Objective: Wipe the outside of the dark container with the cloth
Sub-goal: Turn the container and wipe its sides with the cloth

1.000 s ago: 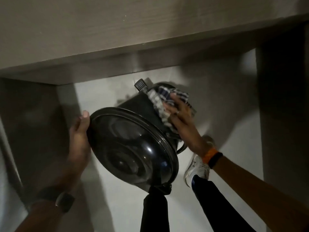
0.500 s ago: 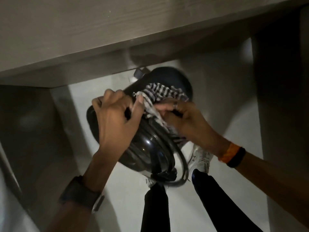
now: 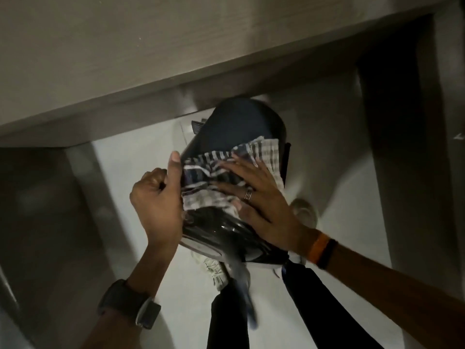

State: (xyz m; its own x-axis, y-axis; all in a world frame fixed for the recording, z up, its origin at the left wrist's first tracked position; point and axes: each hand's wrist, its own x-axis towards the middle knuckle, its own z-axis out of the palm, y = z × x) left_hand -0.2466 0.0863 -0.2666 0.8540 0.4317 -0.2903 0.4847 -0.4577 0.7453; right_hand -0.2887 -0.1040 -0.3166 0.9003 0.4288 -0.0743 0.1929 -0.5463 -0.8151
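The dark container (image 3: 239, 124) is held in the air, tipped so its base points away from me and its glossy rim (image 3: 221, 235) faces down toward me. A checked blue-and-white cloth (image 3: 261, 152) lies over its side. My right hand (image 3: 261, 207) presses flat on the cloth against the container wall. On the container's left side my left hand (image 3: 156, 205) grips it, thumb up along the wall. A dark cord (image 3: 241, 280) hangs blurred below the rim.
A grey counter edge (image 3: 176, 79) runs across above the container. Below is a pale floor (image 3: 125, 197) with my shoes (image 3: 216, 273) and dark trouser legs (image 3: 327, 311). Dark cabinet sides (image 3: 402, 147) stand to the left and right.
The container has tipped further, base up and away. My left hand moved from the rim's outer edge to the container's left side. My right hand slid the cloth down the wall and now lies flat.
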